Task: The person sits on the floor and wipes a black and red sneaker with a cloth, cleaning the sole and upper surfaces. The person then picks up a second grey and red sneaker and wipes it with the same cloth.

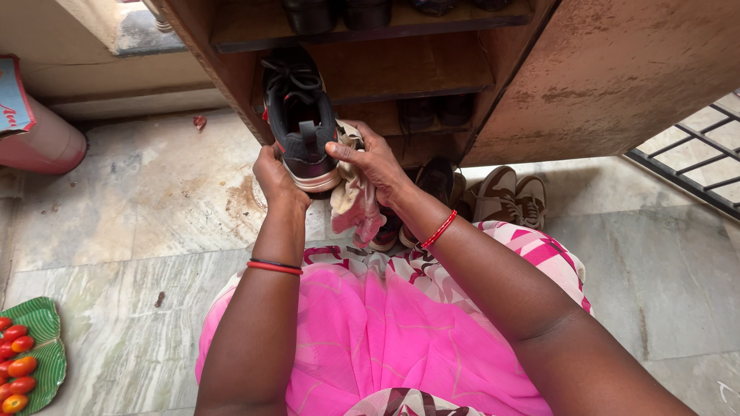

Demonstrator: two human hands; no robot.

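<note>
Left hand [275, 176] closed around the heel of a black shoe [301, 115], held up before the rack [401, 73]. Right hand [371, 160] closed on a pale cloth [356, 204], thumb pressing the shoe's heel rim. Cloth hanging below the grip. 2 brown sneakers [509, 196] on the floor [154, 208] nearby.

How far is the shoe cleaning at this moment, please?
Done: cannot tell; dark shoes already stand on the wooden rack's top shelf. In hand: the left hand holds a black sneaker with a white sole, and the right hand presses a pale pink cloth against its heel. Left: brown-and-white sneakers sit on the marble floor beside the rack.
</note>
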